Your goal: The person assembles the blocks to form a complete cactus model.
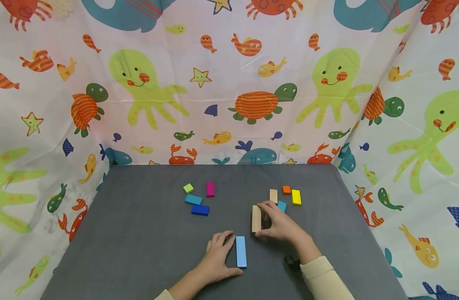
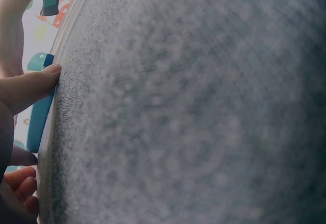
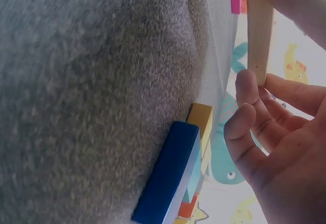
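Note:
A long light blue block (image 1: 241,252) lies on the grey cloth near the front middle. My left hand (image 1: 218,258) spans it, thumb at its near end and fingertips at its far end; the left wrist view also shows the blue block (image 2: 42,112) between thumb and finger. To the right and farther off, my right hand (image 1: 280,223) pinches a long plain wooden block (image 1: 256,219) by its two ends. In the right wrist view the wooden block (image 3: 260,35) appears raised off the cloth. Behind the right hand, a blue block (image 1: 282,206) is partly hidden.
Beyond the right hand stand a short wooden block (image 1: 273,196), an orange block (image 1: 286,190) and a yellow block (image 1: 296,197). Farther left lie green (image 1: 188,188), magenta (image 1: 210,189), teal (image 1: 193,199) and dark blue (image 1: 200,210) blocks. A patterned sea-animal curtain (image 1: 222,91) surrounds the table.

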Motion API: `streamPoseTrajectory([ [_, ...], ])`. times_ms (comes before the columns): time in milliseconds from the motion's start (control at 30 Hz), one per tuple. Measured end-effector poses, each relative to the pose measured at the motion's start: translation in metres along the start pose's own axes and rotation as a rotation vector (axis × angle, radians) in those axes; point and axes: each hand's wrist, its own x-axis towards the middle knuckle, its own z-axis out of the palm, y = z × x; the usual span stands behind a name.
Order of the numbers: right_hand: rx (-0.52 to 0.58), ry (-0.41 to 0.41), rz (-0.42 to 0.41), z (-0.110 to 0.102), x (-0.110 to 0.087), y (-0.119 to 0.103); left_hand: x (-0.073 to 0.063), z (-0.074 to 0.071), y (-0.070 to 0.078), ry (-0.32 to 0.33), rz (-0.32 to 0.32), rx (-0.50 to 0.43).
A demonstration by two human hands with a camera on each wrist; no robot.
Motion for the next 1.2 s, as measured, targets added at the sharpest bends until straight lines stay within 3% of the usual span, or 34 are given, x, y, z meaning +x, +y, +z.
streamPoseTrajectory([
  [233, 0.002, -0.025, 0.017, 0.004, 0.008, -0.007, -0.001, -0.001, 0.001, 0.008, 0.001, -0.005],
  [700, 0.027, -0.104, -0.046, 0.027, 0.027, -0.011, 0.0, 0.001, 0.001, 0.025, 0.009, 0.007],
  [1200, 0.009, -0.143, -0.022, 0.035, 0.034, -0.013, -0.001, 0.0, 0.003, 0.022, -0.004, 0.01],
])
